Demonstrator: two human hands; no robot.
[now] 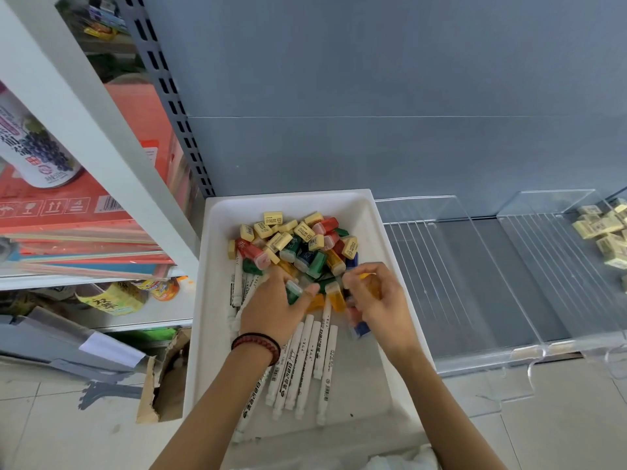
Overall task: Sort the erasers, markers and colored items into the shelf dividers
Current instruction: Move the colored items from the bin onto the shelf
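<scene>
A white bin (368,212) on the shelf holds a heap of yellow erasers (281,240), coloured items in red, green, blue and orange (317,262), and several white markers (305,361) lying toward me. My left hand (271,313) reaches into the heap with its fingers closed round a green coloured item (293,291). My right hand (380,301) holds several coloured items: an orange one (368,278) shows above the fingers, a red and a blue one (359,329) below.
Clear acrylic shelf dividers (475,276) stand to the right of the bin; the far-right section holds yellow erasers (602,232). A white shelf unit (101,164) with boxes and a can stands left. A torn cardboard box (163,378) lies on the tiled floor.
</scene>
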